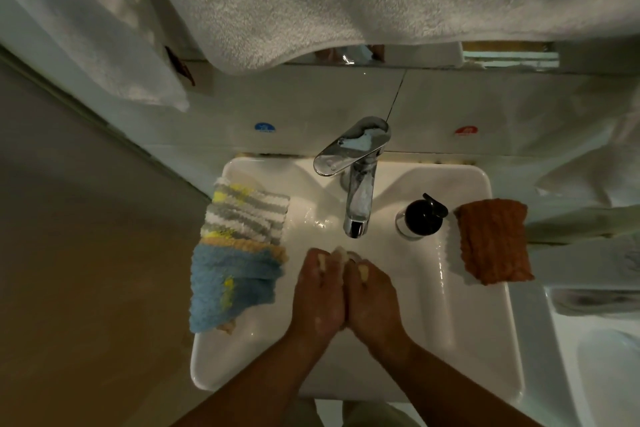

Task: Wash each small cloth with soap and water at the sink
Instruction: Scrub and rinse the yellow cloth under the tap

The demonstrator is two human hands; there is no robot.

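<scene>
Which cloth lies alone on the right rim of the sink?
The orange cloth, next to the soap bottle. The striped cloth and the blue cloth both lie on the left rim of the sink, touching each other.

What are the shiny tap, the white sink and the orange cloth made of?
The tap looks like polished metal, probably chromed: it mirrors the light. The sink seems to be glazed ceramic, though it could be another glossy material: it is smooth and white, with wet highlights. The orange cloth looks like soft woven or knitted fabric, matte, with a ribbed, bumpy texture.
</scene>
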